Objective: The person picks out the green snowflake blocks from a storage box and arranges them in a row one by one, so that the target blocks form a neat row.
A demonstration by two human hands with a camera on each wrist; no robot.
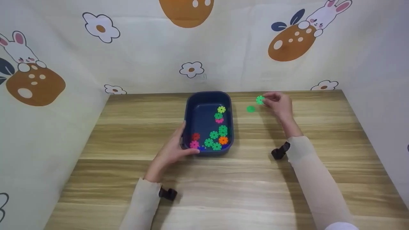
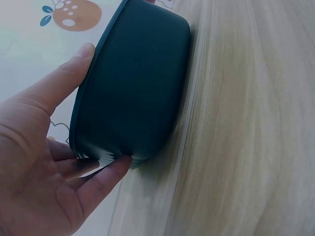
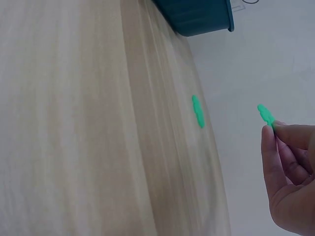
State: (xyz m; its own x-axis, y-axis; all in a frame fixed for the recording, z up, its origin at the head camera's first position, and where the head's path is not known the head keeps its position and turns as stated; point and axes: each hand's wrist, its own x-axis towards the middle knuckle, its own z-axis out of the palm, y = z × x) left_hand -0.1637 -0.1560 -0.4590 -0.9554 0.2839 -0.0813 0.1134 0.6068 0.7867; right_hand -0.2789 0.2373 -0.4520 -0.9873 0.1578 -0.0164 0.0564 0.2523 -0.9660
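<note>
One green disc (image 1: 259, 100) is held above the worktop (image 1: 239, 185), near its far edge and right of the middle; the right hand (image 1: 281, 105) has thumb and fingertips clamped on its rim, likely because so thin a piece offers little else to pinch. A second disc (image 1: 250, 109) lies flat by that far edge, between the hand and the bin (image 1: 201, 118). The blue bin stands lengthwise, its far end close to the worktop's far edge. The left hand (image 1: 171, 148) is clamped round its near left corner, thumb on the near rim and fingers at the left wall, presumably to steady it. Inside, notched pieces (image 1: 213, 134) in green, pink, red, orange, yellow and blue gather mostly at the near end and along the right wall, perhaps just as they dropped. The worktop is wood-grained, with a pale sheen toward its near edge. Beyond its far edge and sides rise pale hangings (image 1: 223, 48) printed with rabbits, brown fruit and flowers. Both sleeves (image 1: 140, 201) are light, a black mount (image 1: 169, 194) at each wrist.
</note>
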